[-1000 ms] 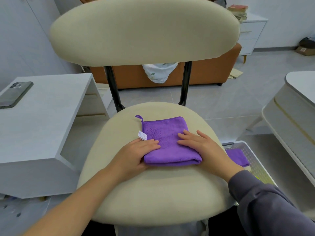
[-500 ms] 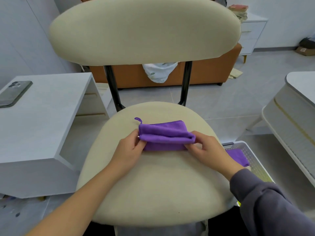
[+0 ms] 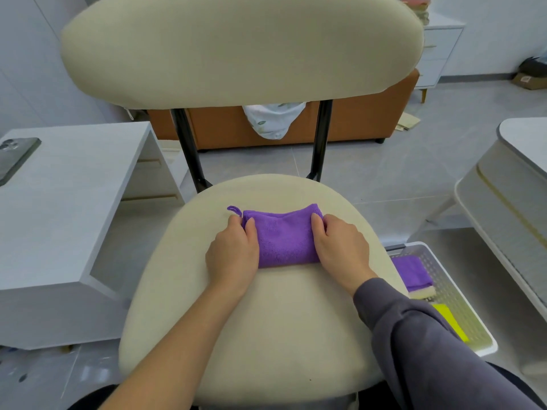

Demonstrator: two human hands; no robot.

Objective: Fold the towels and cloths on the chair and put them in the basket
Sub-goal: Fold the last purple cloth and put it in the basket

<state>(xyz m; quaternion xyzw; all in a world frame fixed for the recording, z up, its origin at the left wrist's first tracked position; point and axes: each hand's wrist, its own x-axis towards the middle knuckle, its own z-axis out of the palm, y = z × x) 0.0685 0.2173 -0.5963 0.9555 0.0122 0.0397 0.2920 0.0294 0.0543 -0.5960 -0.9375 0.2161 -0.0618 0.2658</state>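
A purple cloth (image 3: 284, 236), folded into a small rectangle with a loop at its far left corner, lies on the cream chair seat (image 3: 266, 335). My left hand (image 3: 233, 253) pinches its left edge, thumb on top. At the other end my right hand (image 3: 340, 247) pinches the right edge the same way. A white perforated basket (image 3: 461, 294) stands on the floor to the right of the chair. It holds another folded purple cloth (image 3: 411, 272), a cream one and a yellow one (image 3: 450, 321).
A white low table (image 3: 68, 208) with a phone (image 3: 14, 158) stands at the left. A white rounded piece of furniture (image 3: 509, 202) is at the right, close to the basket. The chair back (image 3: 236, 45) rises in front of me; an orange sofa is behind it.
Both hands lifted the cloth's near edge and folded it away from me. The cloth is now half as deep, and the hands hold its two ends.
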